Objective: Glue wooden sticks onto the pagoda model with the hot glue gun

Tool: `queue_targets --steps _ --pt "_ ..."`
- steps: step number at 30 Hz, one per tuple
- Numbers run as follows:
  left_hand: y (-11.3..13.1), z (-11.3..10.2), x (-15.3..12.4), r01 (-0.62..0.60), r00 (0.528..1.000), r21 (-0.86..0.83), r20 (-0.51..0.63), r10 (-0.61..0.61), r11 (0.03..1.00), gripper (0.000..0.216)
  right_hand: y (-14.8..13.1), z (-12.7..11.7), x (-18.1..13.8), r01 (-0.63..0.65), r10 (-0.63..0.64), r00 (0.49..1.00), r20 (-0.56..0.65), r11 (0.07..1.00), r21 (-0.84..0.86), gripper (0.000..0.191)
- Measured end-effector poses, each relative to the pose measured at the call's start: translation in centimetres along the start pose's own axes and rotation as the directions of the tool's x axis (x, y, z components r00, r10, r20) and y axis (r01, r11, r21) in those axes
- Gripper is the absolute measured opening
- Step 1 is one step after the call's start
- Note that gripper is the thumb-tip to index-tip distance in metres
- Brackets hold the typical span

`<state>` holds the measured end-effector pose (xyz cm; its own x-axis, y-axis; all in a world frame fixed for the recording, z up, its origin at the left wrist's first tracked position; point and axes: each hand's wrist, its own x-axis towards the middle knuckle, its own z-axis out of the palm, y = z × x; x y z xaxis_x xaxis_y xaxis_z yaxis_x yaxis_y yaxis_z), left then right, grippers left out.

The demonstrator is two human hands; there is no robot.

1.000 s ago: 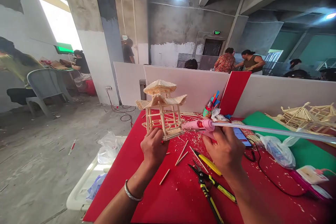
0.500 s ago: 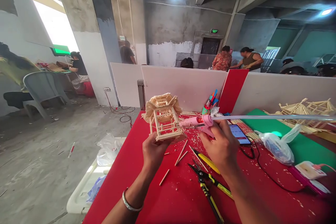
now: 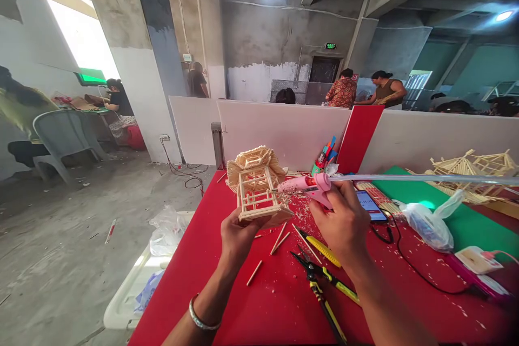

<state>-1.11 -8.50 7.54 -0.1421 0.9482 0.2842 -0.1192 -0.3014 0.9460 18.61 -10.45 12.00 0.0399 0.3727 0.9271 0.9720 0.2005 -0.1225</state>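
Note:
My left hand (image 3: pixel 239 235) is closed around the base of a small model pavilion (image 3: pixel 257 186) built from pale wooden sticks, held tilted above the table. A pink hot glue gun (image 3: pixel 310 186) is gripped in my right hand (image 3: pixel 343 221), with a long clear glue stick (image 3: pixel 405 177) trailing out of its back to the right. The gun's nozzle points left into the open side of the model, at or very near a post; whether it touches I cannot tell. Below lie yellow-black pliers (image 3: pixel 314 273), a yellow utility knife (image 3: pixel 322 250) and loose sticks (image 3: pixel 279 243).
The red table (image 3: pixel 227 303) carries wood crumbs, a phone (image 3: pixel 370 206), a plastic bag (image 3: pixel 432 227) and a power strip (image 3: pixel 482 275). A pen cup (image 3: pixel 320 166) stands before the white partition (image 3: pixel 279 127). More stick models (image 3: pixel 472 173) sit at right. Several people are beyond.
The model has turned slightly in my left hand and shifted a little to the right. The glue gun stays almost in place, its nozzle still at the model's side.

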Motion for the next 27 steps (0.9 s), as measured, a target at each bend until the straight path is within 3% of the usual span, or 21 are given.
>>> queue_targets --steps 14,27 --pt "0.22 -0.03 -0.21 -0.023 1.000 0.007 -0.015 0.023 1.000 0.023 -0.65 0.10 0.36 0.012 -0.012 1.000 -0.002 1.000 0.020 0.027" --pt "0.60 -0.12 -0.33 0.009 1.000 0.054 -0.014 -0.008 0.999 0.020 -0.48 0.59 0.50 -0.110 0.105 0.992 0.066 0.991 0.072 0.034"
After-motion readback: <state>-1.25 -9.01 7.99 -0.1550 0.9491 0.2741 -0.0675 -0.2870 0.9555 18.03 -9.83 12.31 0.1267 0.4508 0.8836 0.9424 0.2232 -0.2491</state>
